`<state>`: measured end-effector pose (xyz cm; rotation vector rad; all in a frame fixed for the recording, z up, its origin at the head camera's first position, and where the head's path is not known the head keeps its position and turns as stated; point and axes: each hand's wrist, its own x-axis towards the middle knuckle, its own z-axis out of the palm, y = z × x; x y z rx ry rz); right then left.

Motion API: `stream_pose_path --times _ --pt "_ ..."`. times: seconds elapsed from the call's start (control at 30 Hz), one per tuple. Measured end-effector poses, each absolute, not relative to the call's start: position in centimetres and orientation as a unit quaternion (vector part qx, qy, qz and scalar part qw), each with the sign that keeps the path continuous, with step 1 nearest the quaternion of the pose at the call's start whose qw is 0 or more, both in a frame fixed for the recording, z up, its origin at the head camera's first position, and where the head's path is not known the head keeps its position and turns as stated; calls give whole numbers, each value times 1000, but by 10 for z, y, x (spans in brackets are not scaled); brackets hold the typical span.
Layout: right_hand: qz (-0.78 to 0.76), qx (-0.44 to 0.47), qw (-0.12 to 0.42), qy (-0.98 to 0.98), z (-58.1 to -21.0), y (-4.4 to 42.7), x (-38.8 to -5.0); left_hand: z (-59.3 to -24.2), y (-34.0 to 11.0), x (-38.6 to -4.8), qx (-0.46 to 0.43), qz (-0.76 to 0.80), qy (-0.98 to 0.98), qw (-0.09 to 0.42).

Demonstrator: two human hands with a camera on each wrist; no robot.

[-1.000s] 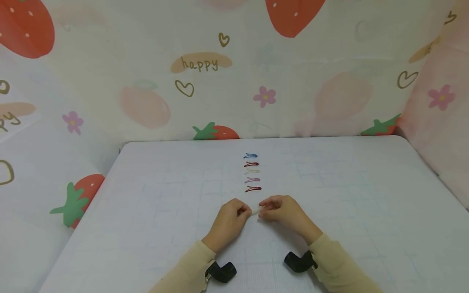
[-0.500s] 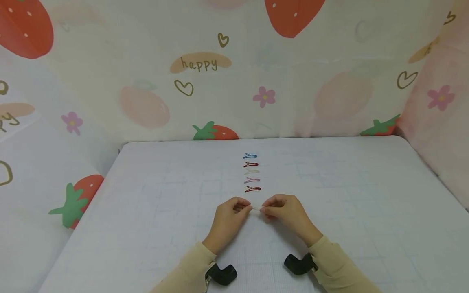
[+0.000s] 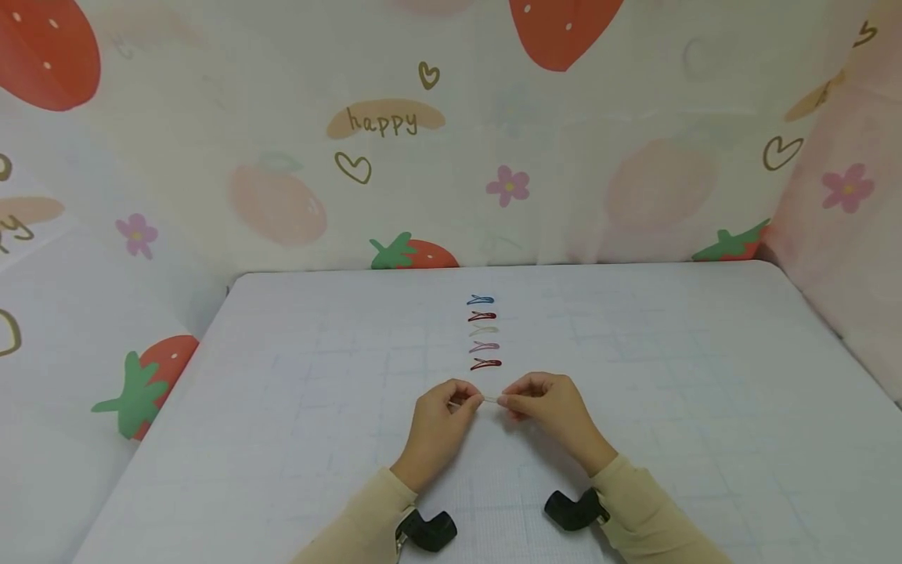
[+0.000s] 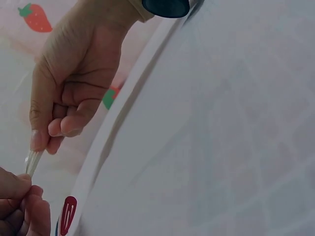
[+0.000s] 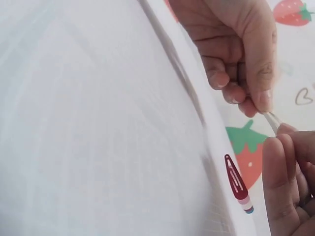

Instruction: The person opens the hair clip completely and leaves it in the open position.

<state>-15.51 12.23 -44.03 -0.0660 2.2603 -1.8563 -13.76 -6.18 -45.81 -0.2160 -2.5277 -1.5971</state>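
Note:
My left hand (image 3: pixel 438 423) and right hand (image 3: pixel 557 415) meet low over the table, each pinching one end of a pale, cream hair clip (image 3: pixel 491 399). Fingertips hide both its ends; in the left wrist view a short pale middle part of the hair clip (image 4: pixel 32 163) shows between them. Just beyond the hands, several snap hair clips lie in a column: a red clip (image 3: pixel 486 363) nearest, then a pink clip (image 3: pixel 485 346), a cream clip (image 3: pixel 484 330), a dark red clip (image 3: pixel 482 316) and a blue clip (image 3: pixel 481 299) farthest.
A white, faintly gridded cloth covers the table (image 3: pixel 317 352). Behind it rises a strawberry-print backdrop (image 3: pixel 423 180), which also wraps both sides. Black wrist cameras hang below the left sleeve (image 3: pixel 359 517) and the right sleeve (image 3: pixel 655 517).
A second ago the right fingers stood looser around the clip; now they pinch its end. Both hands have risen slightly in the head view. The column of clips lies as before.

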Motion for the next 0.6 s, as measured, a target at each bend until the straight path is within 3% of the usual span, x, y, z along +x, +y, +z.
stream_pose_path --times 0.6 --pt "-629 4 69 774 -444 113 -151 -458 -59 -134 -77 -533 -841 59"
